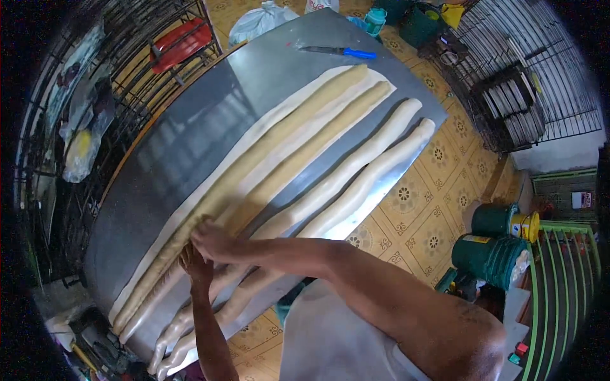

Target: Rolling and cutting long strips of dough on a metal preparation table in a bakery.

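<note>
A long flat sheet of pale dough (279,122) lies diagonally across the metal table, with a thick tan roll of filling (267,151) along it. A second tan roll (311,147) runs parallel on a pale dough strip. Two smooth whitish dough ropes (346,166) (372,173) lie nearer to me. My left hand (196,265) is closed at the near edge of the first dough sheet, its fingers against the dough beside the filling. Just beyond it, my right hand (213,240) reaches across the ropes and touches the same roll; motion blurs its fingers.
A knife with a blue handle (359,54) lies at the table's far end. Wire racks (127,82) stand along the left side, one with a red tray (181,44). White plastic bags (262,24) sit beyond the table. Green buckets (486,257) stand on the tiled floor at right.
</note>
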`<state>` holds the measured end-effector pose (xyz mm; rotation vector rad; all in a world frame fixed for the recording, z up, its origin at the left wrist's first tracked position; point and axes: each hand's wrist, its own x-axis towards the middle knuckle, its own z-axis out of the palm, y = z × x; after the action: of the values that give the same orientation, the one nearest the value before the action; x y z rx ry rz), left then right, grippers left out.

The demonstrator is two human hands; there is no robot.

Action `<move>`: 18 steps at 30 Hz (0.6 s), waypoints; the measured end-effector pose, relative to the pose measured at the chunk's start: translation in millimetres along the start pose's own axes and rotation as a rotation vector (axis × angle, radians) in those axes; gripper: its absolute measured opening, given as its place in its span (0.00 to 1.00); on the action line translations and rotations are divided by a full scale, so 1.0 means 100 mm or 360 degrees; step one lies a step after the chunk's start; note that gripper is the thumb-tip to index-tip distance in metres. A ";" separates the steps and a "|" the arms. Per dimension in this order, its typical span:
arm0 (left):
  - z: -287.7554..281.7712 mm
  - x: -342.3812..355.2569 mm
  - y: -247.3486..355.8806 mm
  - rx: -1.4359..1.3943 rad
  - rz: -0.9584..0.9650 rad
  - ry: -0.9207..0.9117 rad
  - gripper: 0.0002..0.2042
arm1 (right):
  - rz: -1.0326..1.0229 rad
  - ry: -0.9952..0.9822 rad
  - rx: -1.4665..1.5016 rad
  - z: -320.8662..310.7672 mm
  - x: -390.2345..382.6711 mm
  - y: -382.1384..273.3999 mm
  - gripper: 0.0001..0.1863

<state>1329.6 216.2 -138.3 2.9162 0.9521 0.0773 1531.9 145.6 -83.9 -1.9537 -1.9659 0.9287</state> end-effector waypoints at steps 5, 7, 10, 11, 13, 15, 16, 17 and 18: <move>0.03 0.69 0.44 0.0108 0.0297 -0.0118 0.41 | 0.0156 0.1186 -0.0066 0.80 0.11 0.80 0.17; -0.02 0.51 0.45 -0.0038 0.0388 -0.0055 0.39 | 0.0295 0.1264 0.0120 0.60 0.28 0.85 0.17; -0.08 0.41 0.64 -0.0220 0.0197 0.0069 0.38 | -0.0116 -0.0564 -0.0084 0.03 0.37 0.76 0.17; 0.18 0.38 0.37 -0.0252 0.0175 0.0062 0.37 | -0.0171 0.0336 -0.0557 0.19 0.20 0.65 0.13; 0.43 -0.09 -0.65 0.0643 0.0549 -0.0049 0.36 | -0.0269 0.1021 -0.0036 0.34 0.03 -0.02 0.12; -0.09 0.70 0.67 -0.0254 0.0205 -0.0303 0.35 | 0.0159 0.0770 0.0368 0.38 -0.29 0.76 0.14; -0.44 0.70 0.83 -0.0174 0.0268 -0.0370 0.35 | 0.0246 0.0856 0.0048 0.28 -0.33 0.76 0.15; -0.63 0.73 0.96 -0.0101 0.0330 -0.0425 0.35 | 0.0193 0.0741 0.0378 0.15 -0.30 0.86 0.16; -0.43 0.73 0.97 -0.0082 0.0295 -0.0428 0.35 | 0.0128 0.0592 0.0703 0.00 -0.24 0.92 0.17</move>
<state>1442.5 183.2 -85.9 2.8617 0.6289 -0.2695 1610.0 115.4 -129.8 -1.7974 -1.3550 0.8526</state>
